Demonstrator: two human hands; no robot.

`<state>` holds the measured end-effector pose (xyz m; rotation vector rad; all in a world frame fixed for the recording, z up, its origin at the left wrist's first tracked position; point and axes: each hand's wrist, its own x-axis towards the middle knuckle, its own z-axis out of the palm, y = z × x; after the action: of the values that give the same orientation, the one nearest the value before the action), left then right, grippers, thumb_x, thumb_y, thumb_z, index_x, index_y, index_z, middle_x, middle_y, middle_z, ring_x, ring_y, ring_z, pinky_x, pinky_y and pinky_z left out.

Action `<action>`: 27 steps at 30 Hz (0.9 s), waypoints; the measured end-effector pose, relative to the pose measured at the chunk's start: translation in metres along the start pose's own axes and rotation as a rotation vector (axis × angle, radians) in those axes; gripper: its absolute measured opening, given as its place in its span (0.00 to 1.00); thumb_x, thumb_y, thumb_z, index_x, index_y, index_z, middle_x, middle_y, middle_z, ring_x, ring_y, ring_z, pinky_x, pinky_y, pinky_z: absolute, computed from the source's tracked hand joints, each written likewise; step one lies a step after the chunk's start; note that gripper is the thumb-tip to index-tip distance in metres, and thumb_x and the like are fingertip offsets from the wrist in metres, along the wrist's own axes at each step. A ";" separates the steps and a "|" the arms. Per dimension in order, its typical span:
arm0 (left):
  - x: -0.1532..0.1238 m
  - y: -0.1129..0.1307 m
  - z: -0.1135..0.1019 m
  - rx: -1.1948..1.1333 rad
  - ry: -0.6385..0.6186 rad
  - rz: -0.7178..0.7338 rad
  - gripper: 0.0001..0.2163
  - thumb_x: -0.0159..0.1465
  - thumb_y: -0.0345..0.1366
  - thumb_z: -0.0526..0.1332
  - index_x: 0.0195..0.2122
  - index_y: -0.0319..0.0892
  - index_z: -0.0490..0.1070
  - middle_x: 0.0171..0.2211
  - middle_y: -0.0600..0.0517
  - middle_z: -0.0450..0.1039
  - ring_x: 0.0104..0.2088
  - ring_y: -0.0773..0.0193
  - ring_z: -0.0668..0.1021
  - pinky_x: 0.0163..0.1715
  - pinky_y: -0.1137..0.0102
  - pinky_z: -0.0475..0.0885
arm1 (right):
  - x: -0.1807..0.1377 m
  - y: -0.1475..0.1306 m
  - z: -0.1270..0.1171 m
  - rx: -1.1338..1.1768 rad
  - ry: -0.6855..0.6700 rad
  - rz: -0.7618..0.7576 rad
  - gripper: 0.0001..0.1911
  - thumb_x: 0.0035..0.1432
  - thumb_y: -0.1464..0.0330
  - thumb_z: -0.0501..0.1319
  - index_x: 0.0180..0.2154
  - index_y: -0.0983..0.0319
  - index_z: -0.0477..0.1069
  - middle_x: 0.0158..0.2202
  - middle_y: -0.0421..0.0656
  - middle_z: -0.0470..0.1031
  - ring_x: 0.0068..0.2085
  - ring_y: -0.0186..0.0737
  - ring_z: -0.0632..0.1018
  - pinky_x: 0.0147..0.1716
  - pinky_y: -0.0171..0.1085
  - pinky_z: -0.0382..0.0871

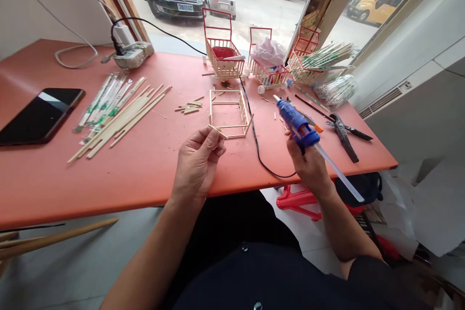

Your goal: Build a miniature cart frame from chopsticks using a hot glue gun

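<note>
Between the thumb and fingers of my left hand (198,160) is a short wooden stick (218,131), held near the front of a small stick frame (228,127). The frame is a box shape of thin sticks lying on the orange table; whether the held stick touches it I cannot tell. My right hand (308,162) grips a blue hot glue gun (297,123), nozzle pointing up and left, a clear glue stick (341,174) jutting from its back. A pile of short cut sticks (189,106) lies left of the frame.
Long chopsticks (123,123), some wrapped, and a black phone (39,114) lie left. A power strip (132,55) sits at the back. Little stick carts (225,65) stand along the window. Black pliers (343,138) lie right. The gun's black cord (256,147) crosses the table (145,179).
</note>
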<state>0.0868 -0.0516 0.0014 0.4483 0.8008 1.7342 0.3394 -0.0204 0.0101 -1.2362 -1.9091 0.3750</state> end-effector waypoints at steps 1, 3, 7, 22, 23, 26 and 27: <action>0.000 0.002 -0.001 0.044 -0.003 0.032 0.22 0.40 0.43 0.90 0.29 0.40 0.83 0.26 0.55 0.75 0.27 0.73 0.73 0.28 0.78 0.71 | 0.004 0.009 -0.005 -0.091 0.054 -0.005 0.23 0.77 0.50 0.56 0.55 0.61 0.73 0.49 0.55 0.81 0.49 0.54 0.83 0.52 0.52 0.81; -0.001 0.006 -0.003 0.125 -0.006 0.085 0.21 0.42 0.44 0.89 0.30 0.42 0.83 0.27 0.54 0.76 0.28 0.72 0.73 0.29 0.78 0.71 | 0.013 0.031 -0.014 -0.266 0.104 -0.016 0.23 0.77 0.52 0.55 0.59 0.62 0.70 0.55 0.59 0.79 0.57 0.59 0.81 0.60 0.57 0.77; -0.001 0.012 -0.006 0.260 -0.012 0.131 0.21 0.44 0.47 0.88 0.31 0.42 0.84 0.29 0.53 0.77 0.28 0.72 0.72 0.29 0.77 0.69 | 0.031 0.074 -0.024 -0.520 0.045 0.076 0.23 0.74 0.57 0.57 0.62 0.63 0.67 0.60 0.63 0.74 0.62 0.65 0.77 0.61 0.64 0.75; 0.007 0.022 -0.014 0.674 -0.089 0.150 0.10 0.56 0.42 0.79 0.32 0.42 0.85 0.25 0.52 0.75 0.29 0.64 0.72 0.35 0.69 0.69 | 0.057 0.084 -0.021 -0.678 -0.114 0.308 0.25 0.70 0.62 0.62 0.61 0.72 0.71 0.61 0.70 0.74 0.63 0.71 0.75 0.64 0.64 0.70; 0.008 0.022 -0.013 0.684 -0.086 0.150 0.09 0.56 0.41 0.78 0.32 0.42 0.85 0.26 0.51 0.76 0.29 0.64 0.72 0.34 0.69 0.69 | 0.056 0.079 -0.027 -0.694 -0.120 0.303 0.25 0.70 0.62 0.64 0.61 0.72 0.71 0.62 0.71 0.74 0.64 0.71 0.75 0.65 0.64 0.70; 0.009 0.021 -0.013 0.698 -0.080 0.151 0.09 0.56 0.41 0.77 0.32 0.42 0.86 0.28 0.50 0.78 0.29 0.65 0.72 0.34 0.70 0.69 | 0.052 0.054 -0.041 -0.687 -0.048 0.198 0.23 0.69 0.64 0.64 0.60 0.70 0.74 0.63 0.69 0.74 0.66 0.71 0.73 0.66 0.63 0.68; 0.009 0.021 -0.012 0.701 -0.078 0.152 0.09 0.57 0.41 0.77 0.32 0.42 0.86 0.28 0.50 0.79 0.29 0.65 0.72 0.34 0.70 0.69 | 0.052 0.044 -0.042 -0.633 -0.019 0.119 0.22 0.70 0.64 0.64 0.60 0.68 0.75 0.62 0.66 0.75 0.66 0.69 0.74 0.66 0.62 0.69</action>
<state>0.0617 -0.0501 0.0066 1.0597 1.3424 1.5209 0.3886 0.0378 0.0334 -1.7563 -2.0474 -0.1827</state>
